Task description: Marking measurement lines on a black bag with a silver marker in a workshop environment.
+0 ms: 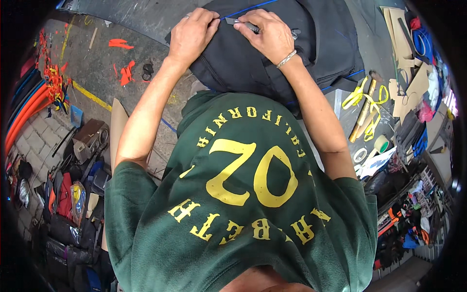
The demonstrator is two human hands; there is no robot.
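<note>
A black fabric bag with blue piping lies in front of me at the top of the view. My left hand is closed at its upper left edge, thumb and fingers pinching the cloth beside the blue line. In my right hand is a grey metal utility knife. Its blade points left, close to the piping and to my left fingertips. The rest of the knife is mostly covered by my fingers, with a metal end showing past the hand. A bracelet circles my right wrist.
Orange scraps and a black scrap lie on the surface at left. On the right are yellow ribbon, a wooden stick, tape rolls and cardboard pieces. Dark bags are piled at lower left.
</note>
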